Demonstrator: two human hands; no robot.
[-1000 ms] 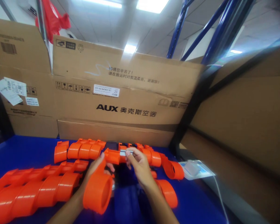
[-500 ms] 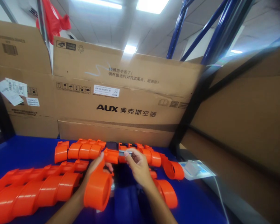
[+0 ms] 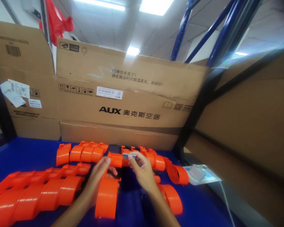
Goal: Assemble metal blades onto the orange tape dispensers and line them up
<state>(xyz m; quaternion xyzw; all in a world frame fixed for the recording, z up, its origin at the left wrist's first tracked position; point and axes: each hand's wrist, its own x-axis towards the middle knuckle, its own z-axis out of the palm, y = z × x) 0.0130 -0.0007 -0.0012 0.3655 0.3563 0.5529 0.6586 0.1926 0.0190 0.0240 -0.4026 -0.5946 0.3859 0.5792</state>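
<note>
My left hand (image 3: 97, 175) is closed on an orange curved plastic part (image 3: 107, 197), its thumb against the flat upper end. The wide curved band hangs below the fingers. A small grey metal strip (image 3: 126, 155) is pinched between the thumb and fingers of my right hand (image 3: 142, 167). Its free end is close to the right edge of the orange part's flat end; whether they touch I cannot tell. Some left fingers are hidden behind the part.
Rows of similar orange parts (image 3: 47, 194) lie on the blue table (image 3: 38, 148), left, back and right. A dark-screened device (image 3: 114, 148) stands behind my hands. At right lies a clear plastic packet (image 3: 203, 174). Cardboard panels (image 3: 132, 94) wall the back; a dark post (image 3: 191, 116) rises at right.
The orange part in my left hand has turned, its hanging band swinging right to sit more upright. My right hand still pinches the metal strip. The whole view has shifted slightly.
</note>
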